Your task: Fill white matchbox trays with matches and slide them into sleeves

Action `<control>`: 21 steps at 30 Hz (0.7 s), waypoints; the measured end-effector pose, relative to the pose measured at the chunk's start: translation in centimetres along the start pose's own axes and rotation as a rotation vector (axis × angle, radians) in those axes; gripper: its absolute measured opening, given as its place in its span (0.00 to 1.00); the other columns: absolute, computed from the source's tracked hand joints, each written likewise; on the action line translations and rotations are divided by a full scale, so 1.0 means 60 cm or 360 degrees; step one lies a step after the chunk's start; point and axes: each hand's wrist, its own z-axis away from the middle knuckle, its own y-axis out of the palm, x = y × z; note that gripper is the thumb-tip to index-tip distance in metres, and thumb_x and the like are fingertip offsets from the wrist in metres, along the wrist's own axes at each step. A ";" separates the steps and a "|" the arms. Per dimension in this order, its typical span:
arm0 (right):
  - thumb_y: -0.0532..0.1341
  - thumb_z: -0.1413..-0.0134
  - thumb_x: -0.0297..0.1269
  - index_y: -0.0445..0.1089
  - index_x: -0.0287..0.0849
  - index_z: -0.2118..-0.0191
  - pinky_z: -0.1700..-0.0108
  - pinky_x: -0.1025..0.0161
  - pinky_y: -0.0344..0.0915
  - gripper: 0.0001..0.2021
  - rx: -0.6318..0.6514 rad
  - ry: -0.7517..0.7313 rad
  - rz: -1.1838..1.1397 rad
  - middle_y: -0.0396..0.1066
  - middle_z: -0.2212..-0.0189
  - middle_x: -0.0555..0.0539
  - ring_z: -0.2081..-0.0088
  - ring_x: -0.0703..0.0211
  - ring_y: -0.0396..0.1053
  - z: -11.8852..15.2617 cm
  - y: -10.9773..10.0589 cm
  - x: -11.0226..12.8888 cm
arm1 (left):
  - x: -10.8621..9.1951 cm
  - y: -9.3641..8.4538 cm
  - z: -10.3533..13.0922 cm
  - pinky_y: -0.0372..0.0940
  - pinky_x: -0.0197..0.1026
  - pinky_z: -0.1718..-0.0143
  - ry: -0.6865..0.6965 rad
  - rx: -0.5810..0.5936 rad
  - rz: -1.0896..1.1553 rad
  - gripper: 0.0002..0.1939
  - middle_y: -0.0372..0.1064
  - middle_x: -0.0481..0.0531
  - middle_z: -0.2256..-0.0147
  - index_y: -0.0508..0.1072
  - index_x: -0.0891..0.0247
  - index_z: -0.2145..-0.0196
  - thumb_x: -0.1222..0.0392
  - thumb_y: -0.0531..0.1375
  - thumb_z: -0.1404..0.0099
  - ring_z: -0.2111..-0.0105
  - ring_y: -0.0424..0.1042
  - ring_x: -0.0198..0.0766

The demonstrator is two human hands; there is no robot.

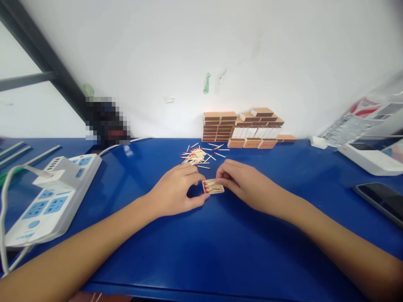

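A small white matchbox tray [213, 187] lies on the blue table, with red-tipped matches inside it. My left hand [176, 188] grips the tray's left end between thumb and fingers. At the tray's right end, my right hand [245, 182] has its thumb and fingers pinched together over the matches; whatever is between the fingertips is too small to make out. Just behind the tray is a loose pile of matches [197, 156], some scattered to its right. Stacked matchboxes [219, 127] stand against the wall behind.
A white power strip [59, 197] with cables occupies the left side of the blue table [189, 251]. On the right are a phone [382, 200], a white device [371, 158], a small white block [318, 142] and a plastic bottle [355, 121].
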 end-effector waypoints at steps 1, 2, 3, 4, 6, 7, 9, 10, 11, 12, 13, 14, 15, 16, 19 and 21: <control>0.57 0.30 0.34 0.69 0.43 0.62 0.62 0.62 0.61 0.06 -0.0007 -0.0016 -0.0009 0.72 0.62 0.48 0.64 0.59 0.68 0.000 0.002 0.000 | 0.000 0.000 0.000 0.68 0.46 0.57 0.0002 0.0001 -0.0004 0.13 0.73 0.51 0.65 0.77 0.64 0.56 0.53 0.65 0.33 0.62 0.71 0.42; 0.58 0.30 0.35 0.69 0.44 0.62 0.63 0.62 0.61 0.06 -0.0014 -0.0032 -0.0014 0.71 0.63 0.48 0.64 0.59 0.67 0.000 0.004 0.000 | 0.001 0.000 0.000 0.68 0.46 0.57 0.0004 0.0004 -0.0009 0.13 0.73 0.51 0.65 0.77 0.64 0.56 0.53 0.65 0.32 0.62 0.71 0.42; 0.59 0.30 0.36 0.70 0.44 0.62 0.63 0.62 0.60 0.06 -0.0022 -0.0044 -0.0018 0.70 0.64 0.49 0.65 0.59 0.67 0.000 0.005 0.001 | 0.001 0.001 0.000 0.68 0.46 0.57 0.0005 0.0007 -0.0013 0.13 0.73 0.52 0.65 0.77 0.64 0.56 0.52 0.64 0.32 0.62 0.71 0.42; 0.59 0.30 0.37 0.70 0.44 0.61 0.63 0.62 0.60 0.06 -0.0029 -0.0053 -0.0027 0.70 0.65 0.49 0.65 0.59 0.67 0.000 0.007 0.002 | 0.001 0.001 0.000 0.68 0.46 0.56 0.0008 0.0011 -0.0016 0.13 0.73 0.52 0.65 0.77 0.64 0.56 0.52 0.64 0.32 0.61 0.71 0.42; 0.61 0.31 0.38 0.72 0.44 0.61 0.62 0.62 0.61 0.06 -0.0031 -0.0060 -0.0078 0.70 0.65 0.49 0.65 0.60 0.67 0.000 0.009 0.005 | -0.001 0.002 0.000 0.68 0.46 0.56 0.0013 0.0019 -0.0018 0.13 0.73 0.52 0.65 0.77 0.64 0.57 0.52 0.64 0.32 0.61 0.71 0.42; 0.61 0.31 0.38 0.73 0.44 0.61 0.62 0.62 0.62 0.06 -0.0026 -0.0063 -0.0112 0.70 0.64 0.49 0.64 0.60 0.67 0.001 0.009 0.007 | -0.002 0.002 0.000 0.68 0.46 0.56 0.0018 0.0023 -0.0020 0.13 0.73 0.52 0.65 0.77 0.63 0.57 0.52 0.64 0.32 0.61 0.71 0.42; 0.62 0.31 0.39 0.74 0.44 0.61 0.62 0.62 0.63 0.07 0.0005 -0.0080 -0.0172 0.70 0.63 0.48 0.64 0.60 0.68 0.002 0.010 0.009 | -0.004 0.002 0.001 0.68 0.46 0.56 0.0030 0.0027 -0.0027 0.12 0.73 0.52 0.65 0.77 0.63 0.57 0.52 0.64 0.32 0.62 0.71 0.42; 0.62 0.31 0.39 0.74 0.44 0.61 0.62 0.62 0.63 0.07 0.0029 -0.0092 -0.0189 0.70 0.62 0.48 0.65 0.61 0.68 0.003 0.009 0.010 | -0.005 0.002 0.001 0.67 0.46 0.57 0.0035 0.0031 -0.0030 0.12 0.73 0.52 0.65 0.76 0.63 0.58 0.52 0.64 0.32 0.62 0.71 0.42; 0.61 0.30 0.39 0.74 0.44 0.61 0.62 0.62 0.63 0.08 0.0052 -0.0104 -0.0198 0.70 0.62 0.48 0.65 0.61 0.68 0.003 0.009 0.010 | -0.006 0.002 0.001 0.67 0.46 0.57 0.0037 0.0035 -0.0033 0.11 0.73 0.52 0.65 0.76 0.63 0.59 0.52 0.64 0.32 0.62 0.71 0.42; 0.61 0.30 0.39 0.74 0.44 0.61 0.62 0.62 0.63 0.08 0.0071 -0.0115 -0.0199 0.70 0.62 0.48 0.65 0.61 0.68 0.003 0.008 0.010 | -0.007 0.002 0.001 0.67 0.46 0.57 0.0038 0.0037 -0.0037 0.11 0.73 0.52 0.65 0.76 0.63 0.59 0.53 0.64 0.32 0.63 0.71 0.42; 0.61 0.30 0.39 0.74 0.44 0.61 0.62 0.63 0.63 0.08 0.0085 -0.0121 -0.0197 0.70 0.62 0.48 0.65 0.61 0.68 0.004 0.006 0.011 | -0.007 0.002 0.001 0.67 0.46 0.57 0.0038 0.0037 -0.0042 0.11 0.73 0.52 0.65 0.76 0.63 0.59 0.53 0.64 0.32 0.63 0.71 0.42; 0.61 0.30 0.38 0.74 0.44 0.61 0.62 0.63 0.63 0.08 0.0091 -0.0121 -0.0195 0.70 0.61 0.48 0.64 0.61 0.68 0.004 0.004 0.011 | -0.006 0.002 0.001 0.67 0.46 0.57 0.0035 0.0036 -0.0048 0.11 0.73 0.52 0.65 0.76 0.63 0.59 0.52 0.64 0.32 0.62 0.71 0.42; 0.61 0.30 0.38 0.74 0.44 0.61 0.62 0.63 0.63 0.08 0.0098 -0.0121 -0.0194 0.70 0.61 0.48 0.64 0.62 0.68 0.003 0.002 0.012 | -0.005 0.002 0.001 0.68 0.46 0.56 0.0031 0.0036 -0.0053 0.11 0.73 0.52 0.65 0.76 0.63 0.59 0.52 0.64 0.32 0.62 0.71 0.42; 0.61 0.30 0.38 0.75 0.44 0.61 0.62 0.63 0.63 0.07 0.0106 -0.0121 -0.0195 0.70 0.61 0.49 0.64 0.62 0.68 0.003 0.000 0.013 | -0.004 0.003 0.001 0.68 0.46 0.56 0.0026 0.0035 -0.0057 0.12 0.73 0.52 0.65 0.76 0.64 0.59 0.52 0.64 0.32 0.62 0.71 0.42; 0.60 0.29 0.39 0.76 0.45 0.61 0.61 0.63 0.63 0.10 0.0165 -0.0155 -0.0202 0.70 0.62 0.49 0.65 0.62 0.68 0.003 -0.005 0.017 | -0.002 0.003 0.001 0.68 0.46 0.57 0.0020 0.0037 -0.0048 0.12 0.72 0.52 0.65 0.77 0.64 0.58 0.52 0.64 0.32 0.61 0.71 0.42; 0.58 0.28 0.42 0.76 0.44 0.62 0.61 0.63 0.63 0.12 0.0185 -0.0178 -0.0193 0.70 0.63 0.48 0.65 0.62 0.68 0.004 -0.007 0.020 | -0.002 0.003 0.001 0.67 0.46 0.57 0.0026 0.0028 -0.0038 0.12 0.73 0.51 0.65 0.77 0.65 0.57 0.53 0.64 0.32 0.62 0.71 0.42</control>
